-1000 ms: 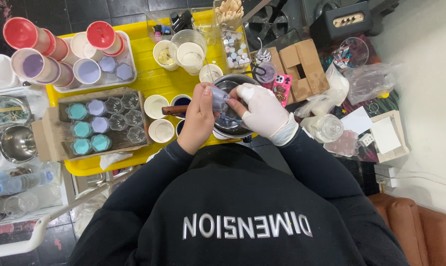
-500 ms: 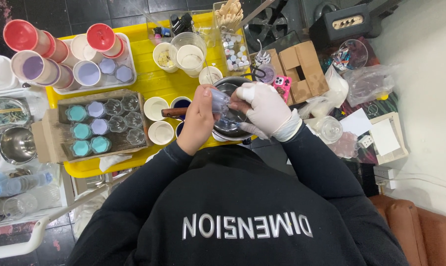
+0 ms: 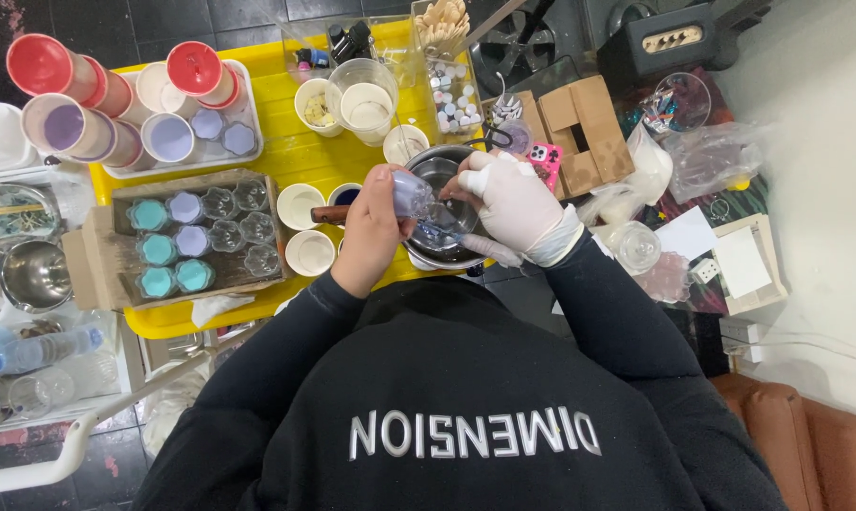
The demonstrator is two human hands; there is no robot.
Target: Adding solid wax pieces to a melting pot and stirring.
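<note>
Small clear glass jar (image 3: pixel 412 194), lilac inside, tilted over metal bowl (image 3: pixel 444 210).

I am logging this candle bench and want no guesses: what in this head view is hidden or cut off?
- Metal bowl: its contents are covered by both hands.
- Small glass: left hand wraps it; the fill is unclear.
- Right hand, gloved: what its fingers pinch is too small to tell.
- Tray, yellow: the near edge is hidden by the person's shoulder.
- Red cups: insides turned away.
</note>
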